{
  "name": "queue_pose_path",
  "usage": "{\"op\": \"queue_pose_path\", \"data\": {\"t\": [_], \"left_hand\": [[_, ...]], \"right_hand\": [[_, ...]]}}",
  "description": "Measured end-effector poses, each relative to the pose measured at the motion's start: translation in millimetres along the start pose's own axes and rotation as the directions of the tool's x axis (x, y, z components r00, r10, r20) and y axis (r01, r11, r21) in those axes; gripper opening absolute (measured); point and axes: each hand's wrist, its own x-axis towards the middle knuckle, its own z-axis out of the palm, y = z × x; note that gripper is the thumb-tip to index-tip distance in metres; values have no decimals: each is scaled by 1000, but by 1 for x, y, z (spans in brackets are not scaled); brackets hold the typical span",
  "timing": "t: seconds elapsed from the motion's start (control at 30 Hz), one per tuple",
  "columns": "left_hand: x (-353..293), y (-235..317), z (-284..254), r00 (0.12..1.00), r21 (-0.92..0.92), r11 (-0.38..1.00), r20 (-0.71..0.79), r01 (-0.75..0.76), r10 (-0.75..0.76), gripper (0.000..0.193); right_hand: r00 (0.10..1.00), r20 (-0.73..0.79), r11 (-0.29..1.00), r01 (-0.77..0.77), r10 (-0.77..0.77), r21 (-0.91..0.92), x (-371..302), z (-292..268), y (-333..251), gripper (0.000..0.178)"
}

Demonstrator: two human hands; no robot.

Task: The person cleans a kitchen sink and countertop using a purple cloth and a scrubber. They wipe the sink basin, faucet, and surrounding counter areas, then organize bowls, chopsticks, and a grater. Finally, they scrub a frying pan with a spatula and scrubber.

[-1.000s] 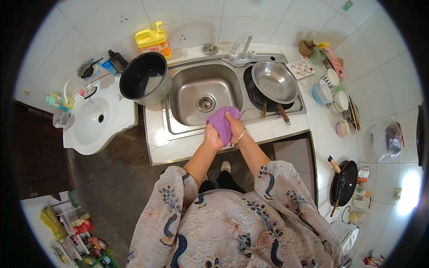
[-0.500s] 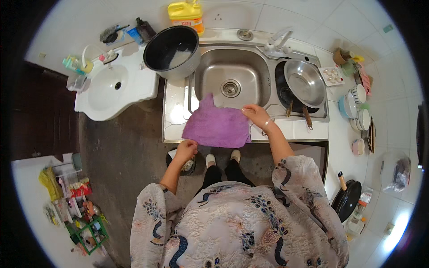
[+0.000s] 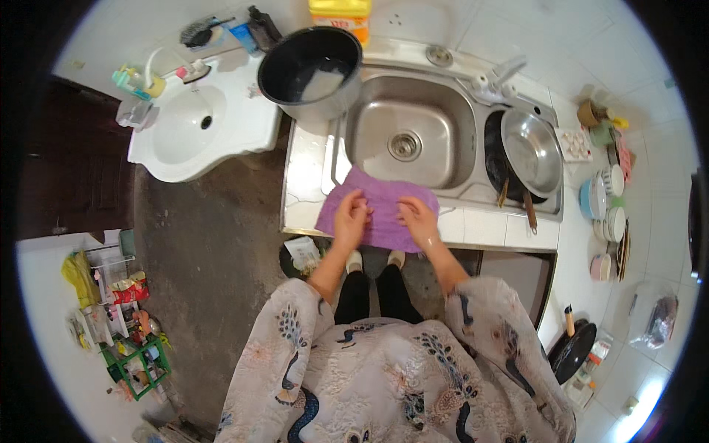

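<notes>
A purple cloth lies spread over the front edge of the counter and the sink's near rim, its lower part hanging past the edge. My left hand is over the cloth's left half, fingers loosely bent and apart, with nothing visible in them. On the right half, my right hand has its fingers curved toward the left hand and no cloth gathered between them. Whether the fingertips touch the cloth is hard to see. Behind it is the steel sink with a round drain.
A black-lined bucket stands left of the sink, beside a white washbasin. Right of the sink, a steel bowl rests on dark pans. Several bowls line the right counter. A bin is on the floor near my feet.
Both hands have let go of the cloth's edges and moved inward over its middle. The cloth lies flatter along the counter edge. The whole view has shifted slightly.
</notes>
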Motion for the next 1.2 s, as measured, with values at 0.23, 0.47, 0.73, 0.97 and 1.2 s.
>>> {"op": "queue_pose_path", "data": {"t": [0.23,0.47,0.73,0.97,1.2], "left_hand": [[-14,12,6,862,852,251,361,-460,355,52],[59,35,-73,819,823,180,462,-539,340,54],[137,54,-125,823,857,97,445,-506,353,55],[79,15,-134,855,913,71,347,-402,385,59],[-28,-8,-81,905,948,79,267,-308,331,62]], "right_hand": [[872,97,122,175,-479,-977,-23,27,9,59],[875,204,143,292,-440,-946,58,101,-5,60],[901,65,339,227,-429,-913,126,145,-27,69],[900,162,164,246,-404,-955,90,152,-16,54],[849,284,153,384,-445,-910,-10,109,26,60]]}}
